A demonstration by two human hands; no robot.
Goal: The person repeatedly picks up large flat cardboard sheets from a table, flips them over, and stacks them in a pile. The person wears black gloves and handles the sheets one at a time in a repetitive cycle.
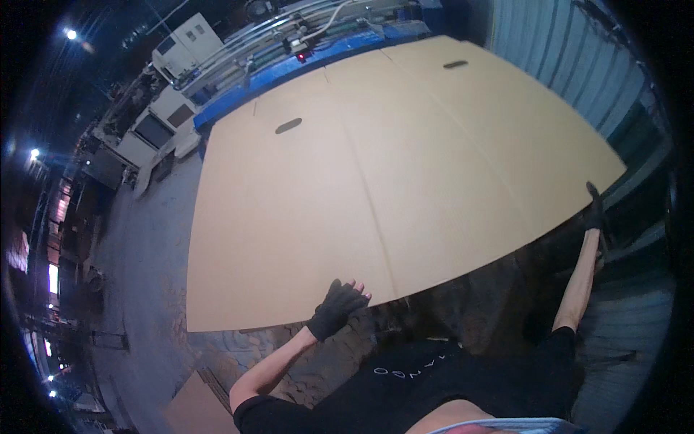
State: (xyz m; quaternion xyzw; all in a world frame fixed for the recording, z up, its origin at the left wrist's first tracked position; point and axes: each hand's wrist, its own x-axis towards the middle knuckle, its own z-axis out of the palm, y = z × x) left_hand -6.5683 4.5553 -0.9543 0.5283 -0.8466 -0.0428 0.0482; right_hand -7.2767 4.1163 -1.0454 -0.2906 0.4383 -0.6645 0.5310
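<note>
A large tan cardboard sheet [289,217] spreads out in front of me, with crease lines and two oval hand holes. At its near edge my left hand [338,311], in a black fingerless glove, lies on the board with fingers stretched out. Over at the right near corner, my right hand [594,211] wears a dark glove. Its thumb rests on top of the sheet and the other fingers are hidden beneath the edge, so it grips the board there.
Along the sheet's far edge runs a machine with a blue frame [246,90] and a small red light [301,56]. Pale machine housings [189,47] stand at the far left. Corrugated metal panels [557,50] rise on the right. Stacked cardboard [199,405] sits at the lower left.
</note>
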